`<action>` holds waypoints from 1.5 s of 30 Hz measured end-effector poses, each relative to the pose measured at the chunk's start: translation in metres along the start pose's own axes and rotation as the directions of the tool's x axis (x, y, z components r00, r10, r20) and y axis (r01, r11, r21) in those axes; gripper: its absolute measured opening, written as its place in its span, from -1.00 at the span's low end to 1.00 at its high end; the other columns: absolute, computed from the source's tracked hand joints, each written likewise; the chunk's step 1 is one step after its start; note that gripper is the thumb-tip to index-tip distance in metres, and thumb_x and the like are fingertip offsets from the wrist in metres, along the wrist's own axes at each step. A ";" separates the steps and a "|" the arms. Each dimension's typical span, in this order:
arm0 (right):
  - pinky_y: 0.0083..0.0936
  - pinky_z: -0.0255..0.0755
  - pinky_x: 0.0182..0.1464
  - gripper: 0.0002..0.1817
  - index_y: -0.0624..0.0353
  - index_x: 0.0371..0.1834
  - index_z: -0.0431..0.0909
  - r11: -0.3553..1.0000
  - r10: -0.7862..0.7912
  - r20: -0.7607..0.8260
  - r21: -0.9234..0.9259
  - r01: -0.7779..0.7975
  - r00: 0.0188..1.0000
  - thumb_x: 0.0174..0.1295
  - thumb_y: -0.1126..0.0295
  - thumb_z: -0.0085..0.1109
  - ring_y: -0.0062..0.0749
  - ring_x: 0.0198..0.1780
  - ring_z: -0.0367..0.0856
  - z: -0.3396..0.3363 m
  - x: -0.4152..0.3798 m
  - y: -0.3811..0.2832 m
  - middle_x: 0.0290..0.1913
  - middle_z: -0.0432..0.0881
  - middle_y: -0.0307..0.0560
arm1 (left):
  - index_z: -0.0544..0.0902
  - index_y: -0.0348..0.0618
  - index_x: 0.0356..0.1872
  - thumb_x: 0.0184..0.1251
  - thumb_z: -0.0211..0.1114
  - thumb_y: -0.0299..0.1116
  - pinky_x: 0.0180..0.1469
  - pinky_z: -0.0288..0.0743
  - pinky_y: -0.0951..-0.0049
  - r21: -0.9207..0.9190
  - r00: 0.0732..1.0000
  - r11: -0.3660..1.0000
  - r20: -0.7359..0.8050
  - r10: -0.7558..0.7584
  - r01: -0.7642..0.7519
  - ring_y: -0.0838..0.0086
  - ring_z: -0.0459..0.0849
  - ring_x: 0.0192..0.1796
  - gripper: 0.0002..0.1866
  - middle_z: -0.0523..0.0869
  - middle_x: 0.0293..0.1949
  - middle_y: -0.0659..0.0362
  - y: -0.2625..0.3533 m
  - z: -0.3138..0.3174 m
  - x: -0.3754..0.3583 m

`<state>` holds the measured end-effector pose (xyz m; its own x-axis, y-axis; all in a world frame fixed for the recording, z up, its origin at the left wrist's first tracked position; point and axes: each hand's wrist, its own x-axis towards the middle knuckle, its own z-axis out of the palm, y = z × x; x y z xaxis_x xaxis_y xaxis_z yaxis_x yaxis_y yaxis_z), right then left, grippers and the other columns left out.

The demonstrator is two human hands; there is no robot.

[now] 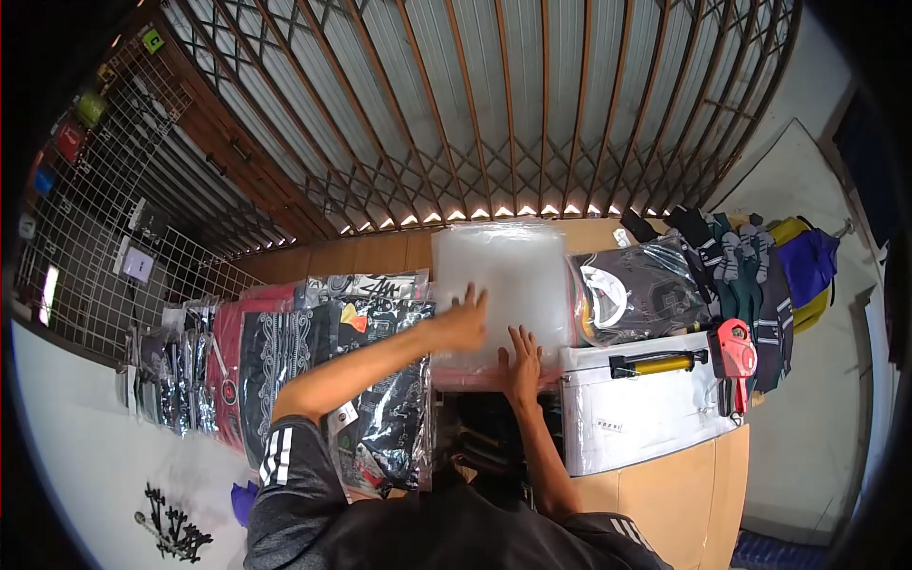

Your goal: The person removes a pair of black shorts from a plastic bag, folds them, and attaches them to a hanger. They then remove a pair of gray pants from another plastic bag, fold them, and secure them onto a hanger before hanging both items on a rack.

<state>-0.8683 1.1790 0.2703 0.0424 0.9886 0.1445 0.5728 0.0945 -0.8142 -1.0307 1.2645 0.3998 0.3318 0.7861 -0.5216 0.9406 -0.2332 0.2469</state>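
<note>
Sleeved arms (294, 463) end over plastic (518, 275) between bagged clothes (394, 385).

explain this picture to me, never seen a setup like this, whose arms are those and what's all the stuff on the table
There's no machine here, just a person's two bare hands. The single picture comes from a camera worn on their head, looking forward and down, so the dark sleeves are their own. The left hand and right hand are spread at a stack of clear plastic; neither appears to grip anything. On the tan table, wrapped dark packets lie to the left. To the right are a white box-like item with a yellow-and-black tool on top, and a red handheld device.
</note>
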 end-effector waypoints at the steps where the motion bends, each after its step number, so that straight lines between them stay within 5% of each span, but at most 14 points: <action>1: 0.22 -0.05 0.58 -0.45 0.07 0.44 0.45 1.000 0.002 -0.007 0.021 -0.001 1.000 0.36 0.42 0.21 0.28 0.55 0.23 0.000 -0.001 0.000 0.50 0.38 0.24 | -0.07 -0.45 0.59 0.43 0.25 -0.06 0.50 0.09 -0.40 0.082 0.998 0.997 0.056 -0.015 0.010 -0.55 0.07 0.53 -0.03 -0.15 0.58 -0.48 0.007 0.014 -0.011; 8: 0.16 0.03 0.56 -0.47 0.12 0.40 0.47 0.992 -0.118 -0.132 -0.061 0.111 0.984 0.34 0.49 0.20 0.31 0.52 0.28 -0.022 -0.016 -0.014 0.48 0.40 0.27 | -0.07 -0.47 0.59 0.27 0.47 -0.05 0.45 0.12 -0.49 0.173 0.987 0.980 0.145 0.068 -0.093 -0.63 -0.05 0.53 0.13 -0.14 0.58 -0.49 0.028 0.103 -0.054; 15: 0.12 0.05 0.56 -0.51 0.22 0.36 0.49 0.977 -0.095 -0.131 0.180 0.118 0.987 0.32 0.54 0.15 0.36 0.50 0.30 -0.007 -0.014 0.001 0.42 0.46 0.33 | 0.02 0.15 0.68 0.59 -0.14 -0.30 0.45 0.15 -0.46 0.274 0.964 0.928 0.007 -0.266 0.254 -0.48 -0.01 0.58 -0.33 -0.13 0.70 -0.03 0.014 0.154 -0.020; 18: 0.14 0.03 0.56 -0.49 0.22 0.37 0.48 0.984 -0.178 -0.118 0.008 0.180 0.977 0.31 0.54 0.14 0.36 0.51 0.27 -0.025 -0.020 -0.015 0.43 0.43 0.34 | -0.04 0.12 0.69 0.58 -0.11 -0.30 0.46 0.15 -0.45 0.247 0.973 0.942 -0.024 -0.228 0.227 -0.47 0.01 0.58 -0.30 -0.14 0.70 -0.04 0.024 0.158 -0.023; 20: 0.16 0.02 0.56 -0.48 0.22 0.37 0.48 0.976 -0.196 -0.119 -0.117 0.183 0.973 0.30 0.54 0.14 0.38 0.52 0.25 -0.033 -0.029 -0.017 0.44 0.42 0.35 | -0.15 0.04 0.69 0.53 0.00 -0.30 0.40 0.22 -0.48 0.289 0.981 0.946 0.079 -0.175 0.146 -0.58 0.10 0.51 -0.20 -0.19 0.64 -0.31 0.027 0.158 -0.028; 26: 0.17 0.06 0.55 -0.45 0.24 0.37 0.47 0.989 -0.084 -0.143 -0.134 0.065 0.986 0.24 0.55 0.14 0.49 0.48 0.24 -0.025 -0.044 0.011 0.42 0.39 0.46 | -0.52 0.03 0.64 0.33 0.29 -0.25 0.40 0.12 -0.55 0.542 0.917 0.832 0.262 -0.300 0.118 -0.67 0.13 0.46 0.18 -0.28 0.58 -0.53 0.018 0.192 -0.006; 29: 0.12 0.10 0.54 -0.44 0.32 0.36 0.46 0.984 -0.098 -0.165 -0.161 0.071 0.981 0.22 0.55 0.16 0.50 0.47 0.24 -0.032 -0.054 0.003 0.41 0.36 0.54 | -0.57 0.10 0.62 0.30 0.32 -0.23 0.42 0.09 -0.54 0.490 0.928 0.835 0.124 -0.351 0.250 -0.69 0.11 0.46 0.23 -0.30 0.59 -0.49 -0.005 0.244 0.022; 31: 0.07 0.19 0.51 -0.43 0.38 0.35 0.45 0.976 -0.110 -0.165 -0.203 0.075 0.980 0.22 0.53 0.18 0.51 0.45 0.28 -0.031 -0.058 0.010 0.41 0.34 0.57 | -0.58 0.19 0.62 0.31 0.32 -0.23 0.43 0.09 -0.53 0.363 0.906 0.852 -0.336 -0.258 0.378 -0.70 0.10 0.46 0.23 -0.32 0.60 -0.46 -0.027 0.298 0.053; 32: 0.04 0.23 0.49 -0.43 0.41 0.35 0.44 0.972 -0.115 -0.166 -0.223 0.076 0.979 0.22 0.52 0.19 0.51 0.44 0.30 -0.031 -0.058 0.014 0.41 0.34 0.59 | -0.59 0.24 0.62 0.31 0.32 -0.24 0.42 0.10 -0.53 0.250 0.714 0.878 -0.687 -0.136 0.408 -0.70 0.11 0.46 0.23 -0.33 0.60 -0.45 -0.039 0.337 0.070; 34: 0.01 0.30 0.45 -0.43 0.44 0.33 0.44 0.993 0.013 -0.159 -0.115 -0.032 0.987 0.22 0.49 0.21 0.51 0.41 0.34 -0.030 -0.051 0.016 0.41 0.33 0.61 | -0.60 0.33 0.61 0.31 0.31 -0.25 0.42 0.10 -0.53 0.160 0.357 0.883 -0.934 -0.009 0.442 -0.71 0.12 0.44 0.23 -0.33 0.61 -0.43 -0.050 0.358 0.086; 35: -0.01 0.33 0.43 -0.43 0.45 0.33 0.44 0.994 0.081 -0.150 -0.064 -0.091 0.985 0.23 0.48 0.22 0.51 0.39 0.36 -0.031 -0.049 0.017 0.41 0.32 0.62 | -0.60 0.29 0.61 0.31 0.30 -0.25 0.42 0.09 -0.53 0.255 0.751 0.862 -0.631 -0.195 0.438 -0.67 0.13 0.46 0.23 -0.31 0.61 -0.44 -0.047 0.324 0.075; 36: -0.03 0.36 0.41 -0.44 0.45 0.32 0.45 0.992 0.037 -0.175 -0.113 -0.058 0.984 0.24 0.46 0.22 0.51 0.37 0.38 -0.030 -0.047 0.018 0.41 0.32 0.62 | -0.60 0.26 0.61 0.31 0.30 -0.26 0.43 0.08 -0.52 0.310 0.945 0.893 -0.127 -0.301 0.326 -0.64 0.14 0.47 0.23 -0.28 0.60 -0.45 -0.038 0.285 0.065; 38: -0.06 0.42 0.36 -0.45 0.44 0.31 0.46 0.977 -0.047 -0.217 -0.214 0.000 0.975 0.26 0.42 0.23 0.52 0.34 0.42 -0.029 -0.049 0.019 0.41 0.32 0.63 | -0.61 0.19 0.61 0.31 0.29 -0.28 0.44 0.07 -0.51 0.310 0.923 0.911 0.181 -0.339 0.273 -0.56 0.16 0.49 0.22 -0.22 0.60 -0.47 -0.022 0.242 0.048; 45: 0.27 0.12 0.47 -0.54 0.34 0.30 0.50 0.969 -0.168 -0.183 -0.213 0.128 0.969 0.37 0.38 0.19 0.38 0.45 0.30 -0.034 -0.135 -0.029 0.41 0.39 0.43 | -0.52 -0.15 0.62 0.35 0.26 -0.30 0.55 -0.04 -0.34 0.357 0.967 0.934 0.228 -0.112 0.024 -0.25 0.16 0.59 0.15 -0.10 0.57 -0.52 0.055 0.126 -0.068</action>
<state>-0.8629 1.0384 0.2938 0.0942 0.9202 0.3799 0.7343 0.1935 -0.6506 -0.9926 1.1262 0.3464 0.2319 0.6557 -0.7185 0.9120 -0.4034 -0.0739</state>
